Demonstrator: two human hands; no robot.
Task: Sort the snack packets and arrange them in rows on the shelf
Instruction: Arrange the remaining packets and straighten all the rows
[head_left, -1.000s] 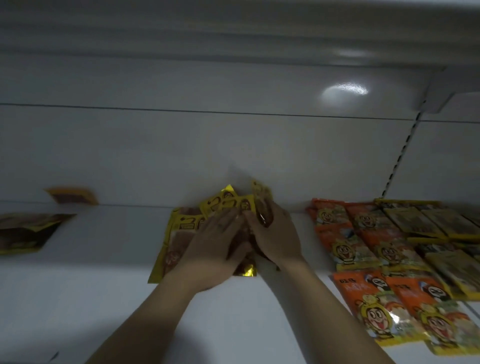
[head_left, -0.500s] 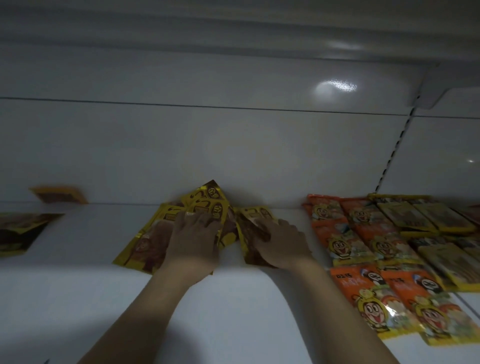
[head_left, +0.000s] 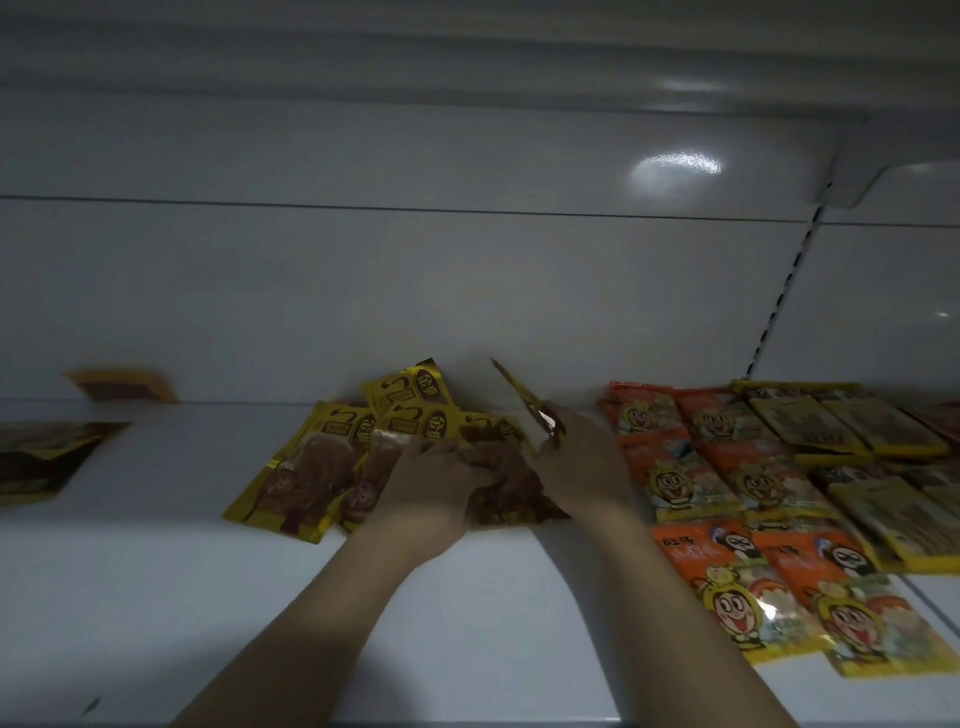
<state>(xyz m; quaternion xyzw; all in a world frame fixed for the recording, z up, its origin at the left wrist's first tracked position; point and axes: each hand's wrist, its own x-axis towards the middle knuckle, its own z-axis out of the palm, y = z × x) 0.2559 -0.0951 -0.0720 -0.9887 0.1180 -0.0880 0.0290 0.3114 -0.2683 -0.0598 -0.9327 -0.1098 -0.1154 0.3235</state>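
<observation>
Both hands are closed on pkts at shelf ctr. Our left hand (head_left: 431, 483) has its fingers curled down onto the yellow-brown pile (head_left: 311, 467). Our right hand (head_left: 582, 467) pinches one raised packet (head_left: 519, 400), which stands on edge, tilted, top corner toward the back panel (head_left: 467, 286).

Going from the left, at the far edge we see a dark packet (head_left: 41, 462) lying flat on the white shelf (head_left: 467, 623). Behind it a small yellow packet (head_left: 122, 387) sits at the back panel, too blurred to say more. Well apart to the right comes the pile, several pkts fanned & overlapping, w/ our left hand on its right part and our right hand just beside. Further right, orange packets (head_left: 675, 467) lie flat in rows, cartoon faces up. Touching those at far right, flat yellow packets (head_left: 841, 431) overlap in rows too.
</observation>
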